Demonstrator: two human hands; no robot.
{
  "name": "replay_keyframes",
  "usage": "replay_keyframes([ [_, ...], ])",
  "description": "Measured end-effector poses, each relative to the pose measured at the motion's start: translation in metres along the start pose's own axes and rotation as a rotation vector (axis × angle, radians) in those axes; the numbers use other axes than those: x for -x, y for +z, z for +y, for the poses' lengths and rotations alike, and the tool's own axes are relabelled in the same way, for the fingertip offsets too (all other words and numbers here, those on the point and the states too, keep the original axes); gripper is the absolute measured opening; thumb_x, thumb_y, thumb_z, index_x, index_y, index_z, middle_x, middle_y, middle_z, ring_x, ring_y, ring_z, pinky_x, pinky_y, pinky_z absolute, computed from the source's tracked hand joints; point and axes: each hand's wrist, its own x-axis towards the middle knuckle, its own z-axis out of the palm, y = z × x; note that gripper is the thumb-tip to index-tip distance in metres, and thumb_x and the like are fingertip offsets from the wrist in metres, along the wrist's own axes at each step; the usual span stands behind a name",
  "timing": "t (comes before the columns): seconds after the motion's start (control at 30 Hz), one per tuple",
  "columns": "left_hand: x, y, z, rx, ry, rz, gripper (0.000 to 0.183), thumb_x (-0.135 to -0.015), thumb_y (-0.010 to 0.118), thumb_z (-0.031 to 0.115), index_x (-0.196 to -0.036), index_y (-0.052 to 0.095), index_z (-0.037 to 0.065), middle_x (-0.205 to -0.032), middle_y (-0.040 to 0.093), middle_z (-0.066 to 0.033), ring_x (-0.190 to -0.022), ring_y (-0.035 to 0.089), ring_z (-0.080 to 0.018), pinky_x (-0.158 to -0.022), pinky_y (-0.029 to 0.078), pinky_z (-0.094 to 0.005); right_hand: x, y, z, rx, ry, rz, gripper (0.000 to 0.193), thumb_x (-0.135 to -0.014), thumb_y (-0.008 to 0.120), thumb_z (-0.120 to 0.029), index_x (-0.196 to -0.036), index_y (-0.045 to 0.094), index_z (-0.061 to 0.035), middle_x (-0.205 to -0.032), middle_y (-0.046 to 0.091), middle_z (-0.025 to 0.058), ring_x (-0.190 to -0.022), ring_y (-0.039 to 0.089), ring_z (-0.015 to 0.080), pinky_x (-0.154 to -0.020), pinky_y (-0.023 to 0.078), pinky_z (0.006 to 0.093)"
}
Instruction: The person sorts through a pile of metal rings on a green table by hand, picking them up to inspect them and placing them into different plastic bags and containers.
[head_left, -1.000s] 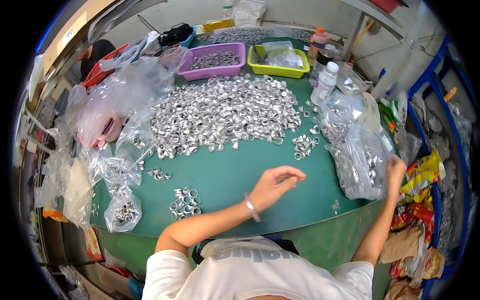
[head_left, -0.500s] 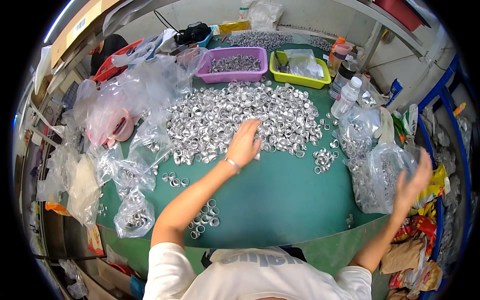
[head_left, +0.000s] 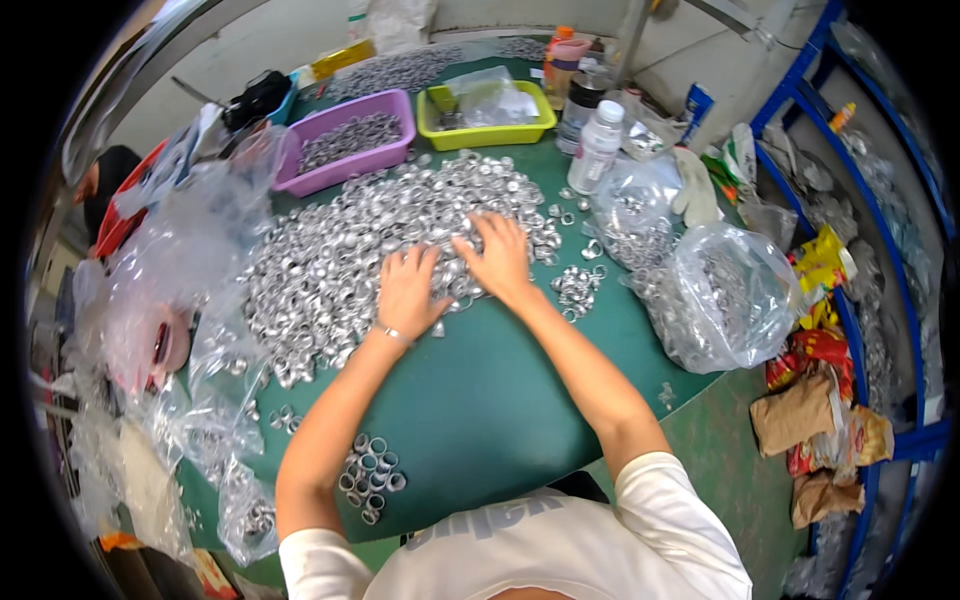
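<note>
A broad heap of shiny silver metal rings (head_left: 330,255) covers the middle of the green table. My left hand (head_left: 408,290) lies on the near side of the heap, palm down, its fingers apart. Close beside it, my right hand (head_left: 500,255) rests on the heap's right part with fingers spread. Neither hand visibly grips a ring, though the rings under the palms are hidden. A small group of rings (head_left: 370,475) lies by my left forearm, and another small cluster of metal pieces (head_left: 577,290) is right of my right hand.
Behind the heap stand a purple basin (head_left: 345,142) of small metal parts and a yellow-green basin (head_left: 487,130). A white bottle (head_left: 596,148) and an open clear bag (head_left: 725,300) are at the right. Plastic bags (head_left: 190,240) crowd the left. Blue shelving (head_left: 800,95) borders the far right.
My right hand has come from the bag at the right onto the heap beside my left hand. The view has turned rightward, and my left hand stays on the rings.
</note>
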Motion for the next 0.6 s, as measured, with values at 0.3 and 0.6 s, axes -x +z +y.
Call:
replay_keyframes([
  [0.3, 0.016, 0.002, 0.018, -0.075, 0.023, -0.032, 0.08, -0.059, 0.083, 0.032, -0.124, 0.047, 0.003, -0.124, 0.05, -0.0166, -0.118, 0.042, -0.0347, -0.101, 0.03, -0.0499, 0.019, -0.014, -0.018, -0.156, 0.032, -0.079, 0.046, -0.076, 0.07, -0.036, -0.11, 0.063, -0.0049, -0.11, 0.06, 0.0129, -0.105, 0.051, 0.0324, -0.09, 0.041, 0.0424],
  [0.6, 0.079, -0.01, 0.047, 0.193, 0.064, -0.095, 0.059, -0.067, 0.075, 0.012, -0.118, 0.051, -0.003, -0.121, 0.049, -0.0176, -0.121, 0.041, -0.0372, -0.106, 0.031, -0.0464, 0.082, -0.068, -0.046, -0.259, -0.236, -0.361, 0.043, -0.085, 0.06, -0.019, -0.125, 0.052, -0.0047, -0.118, 0.056, 0.0138, -0.116, 0.045, 0.0364, -0.1, 0.034, 0.0473],
])
